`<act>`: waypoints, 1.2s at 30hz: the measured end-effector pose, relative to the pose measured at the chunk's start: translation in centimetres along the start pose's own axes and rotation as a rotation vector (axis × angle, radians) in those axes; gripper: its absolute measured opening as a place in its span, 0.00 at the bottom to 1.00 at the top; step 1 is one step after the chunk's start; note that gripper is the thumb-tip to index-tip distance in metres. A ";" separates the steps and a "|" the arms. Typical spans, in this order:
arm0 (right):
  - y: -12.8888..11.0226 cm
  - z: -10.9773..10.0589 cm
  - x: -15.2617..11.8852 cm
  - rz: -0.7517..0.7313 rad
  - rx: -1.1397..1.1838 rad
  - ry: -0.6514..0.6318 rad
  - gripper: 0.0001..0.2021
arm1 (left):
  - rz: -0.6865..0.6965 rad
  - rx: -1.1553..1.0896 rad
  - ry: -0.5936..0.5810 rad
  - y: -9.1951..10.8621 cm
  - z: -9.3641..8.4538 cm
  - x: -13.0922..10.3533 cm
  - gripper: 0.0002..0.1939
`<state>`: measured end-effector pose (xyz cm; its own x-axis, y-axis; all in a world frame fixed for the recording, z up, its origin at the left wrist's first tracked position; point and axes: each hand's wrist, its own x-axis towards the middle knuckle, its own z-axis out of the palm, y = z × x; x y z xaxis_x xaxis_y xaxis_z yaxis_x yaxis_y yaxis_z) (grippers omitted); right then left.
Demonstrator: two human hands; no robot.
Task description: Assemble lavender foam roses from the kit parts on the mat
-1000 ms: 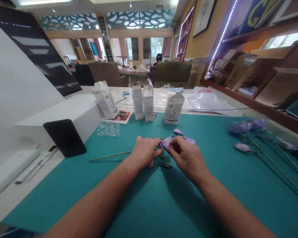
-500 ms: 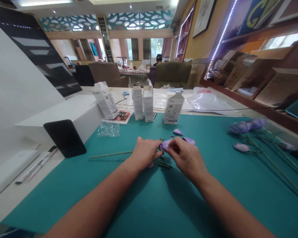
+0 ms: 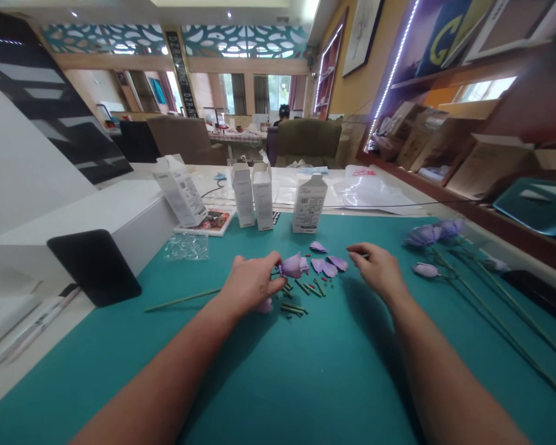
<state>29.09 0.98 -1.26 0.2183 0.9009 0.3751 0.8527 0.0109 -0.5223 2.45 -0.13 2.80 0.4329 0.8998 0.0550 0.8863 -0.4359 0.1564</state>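
My left hand (image 3: 252, 281) is closed on the stem of a purple artificial flower (image 3: 294, 266), just behind its bloom. The bloom points to the right, and a long green stem (image 3: 183, 300) runs out to the left of the hand. Another purple piece (image 3: 264, 305) shows partly below that hand. My right hand (image 3: 377, 269) hovers apart from the flower, right of the loose petals, thumb and forefinger slightly parted with nothing visible between them. Loose purple petals (image 3: 337, 263) lie between the hands. Short green stem pieces (image 3: 294, 309) and tiny red bits (image 3: 308, 255) are scattered nearby.
Finished-looking purple flowers (image 3: 424, 235) on long stems lie at the right of the green mat (image 3: 278, 383). White cartons (image 3: 309, 204) stand along the back. Crumpled clear plastic (image 3: 188, 247) and a black tablet-like panel (image 3: 94, 267) are on the left.
My right hand has let go of the bloom and moved away to the right. The left hand keeps its hold on the flower. The view has turned slightly right.
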 end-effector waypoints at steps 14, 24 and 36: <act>2.7 3.8 -0.2 -0.141 -0.273 -0.109 0.09 | -0.021 -0.061 -0.068 -0.1 -1.7 -0.4 0.13; 1.1 3.1 -0.8 -0.073 -0.275 -0.034 0.11 | -0.042 -0.177 -0.096 -0.7 -1.9 -0.5 0.14; -3.7 0.3 -1.6 0.004 0.548 -0.184 0.15 | -0.062 -0.168 -0.139 -1.3 -1.4 0.0 0.16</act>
<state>25.45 -0.35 -0.12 0.0931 0.9614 0.2591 0.4713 0.1867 -0.8620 1.06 0.49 3.99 0.4072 0.9084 -0.0944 0.8772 -0.3602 0.3176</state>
